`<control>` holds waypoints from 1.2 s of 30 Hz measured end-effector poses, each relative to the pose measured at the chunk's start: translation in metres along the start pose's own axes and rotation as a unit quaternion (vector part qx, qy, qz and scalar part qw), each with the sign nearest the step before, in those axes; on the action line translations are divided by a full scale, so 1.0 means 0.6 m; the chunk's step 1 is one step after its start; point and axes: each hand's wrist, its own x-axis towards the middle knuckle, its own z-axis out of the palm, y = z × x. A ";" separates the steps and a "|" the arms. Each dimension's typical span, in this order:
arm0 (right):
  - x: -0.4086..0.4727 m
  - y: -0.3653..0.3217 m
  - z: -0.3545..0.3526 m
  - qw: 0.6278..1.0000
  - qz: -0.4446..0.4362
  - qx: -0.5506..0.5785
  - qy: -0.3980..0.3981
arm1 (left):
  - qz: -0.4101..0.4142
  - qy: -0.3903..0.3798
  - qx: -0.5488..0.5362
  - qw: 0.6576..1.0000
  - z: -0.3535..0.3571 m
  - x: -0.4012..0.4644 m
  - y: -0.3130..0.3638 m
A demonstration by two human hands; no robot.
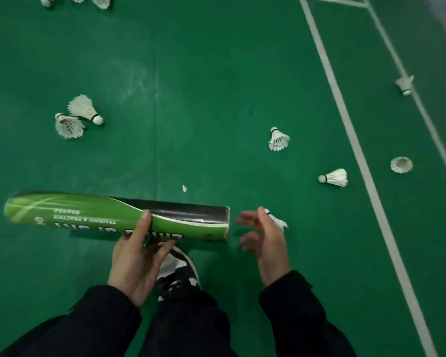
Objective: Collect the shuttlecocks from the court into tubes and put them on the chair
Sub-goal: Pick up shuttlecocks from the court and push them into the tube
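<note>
The tube (119, 216) is lying level across the lower left, its open end pointing right, with the left hand (137, 256) gripping it from below near its middle. The right hand (264, 235) is hovering just beside that open end, a shuttlecock (277, 220) showing behind it. A shoe (180, 269) is standing on the court floor (204, 86) under the tube. Two shuttlecocks (77, 117) are lying touching at the left, three more (75, 0) at the far top left. Others are lying scattered to the right on both sides of the court line (345, 119).
</note>
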 end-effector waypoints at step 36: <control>0.087 -0.180 -0.369 0.992 -0.049 -0.014 0.116 | -0.009 -0.114 0.048 0.992 0.356 -0.016 -0.147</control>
